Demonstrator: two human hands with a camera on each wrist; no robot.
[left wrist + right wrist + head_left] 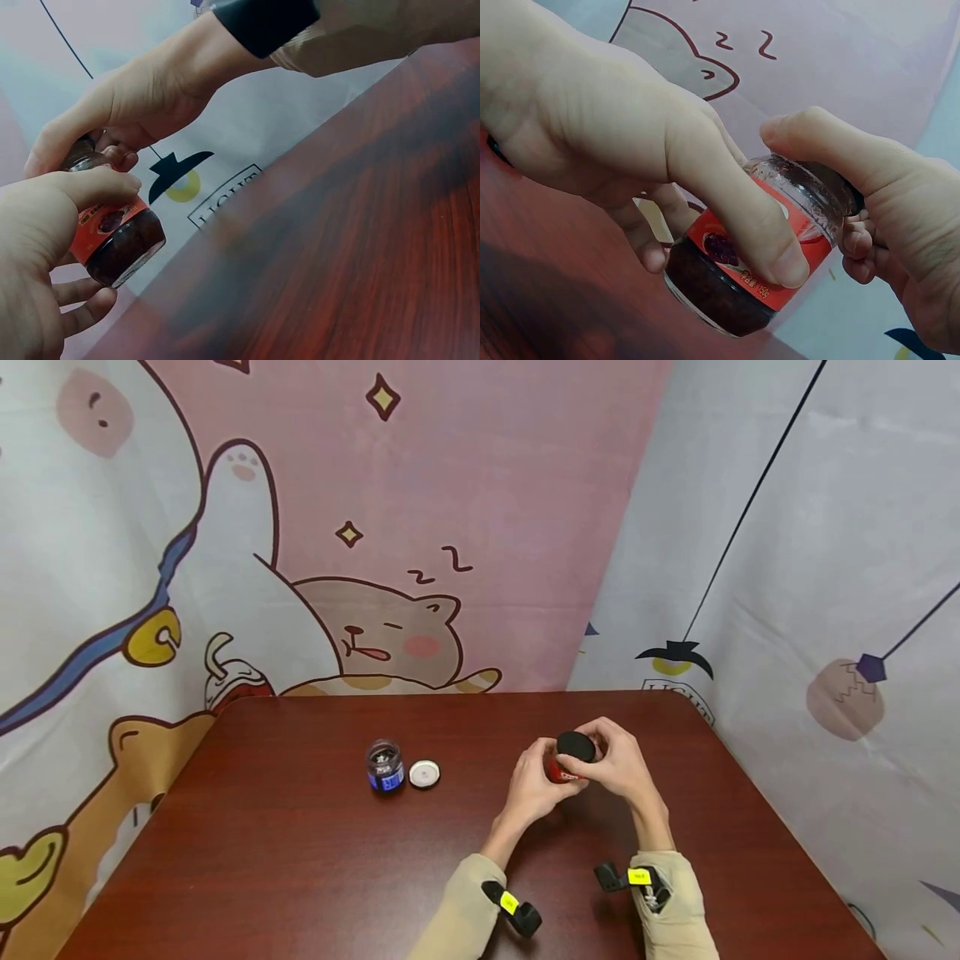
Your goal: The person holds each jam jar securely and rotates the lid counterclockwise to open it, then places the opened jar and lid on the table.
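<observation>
Above the right half of the table, a small glass jar (727, 300) with a red label and dark contents is tilted between both hands. My left hand (534, 789) grips the jar's body, its thumb across the red label in the right wrist view. With thumb and fingers, my right hand (621, 764) holds the black lid (575, 744) at the top of the jar. The lid is on the jar's mouth, partly covered by the fingers in the wrist views.
Left of the hands, an uncovered glass jar (386, 779) with a blue label stands on the brown table (300, 860). Beside it lies a round lid (424, 774), pale inside up. A cartoon-printed curtain (525, 527) hangs behind the table's far edge.
</observation>
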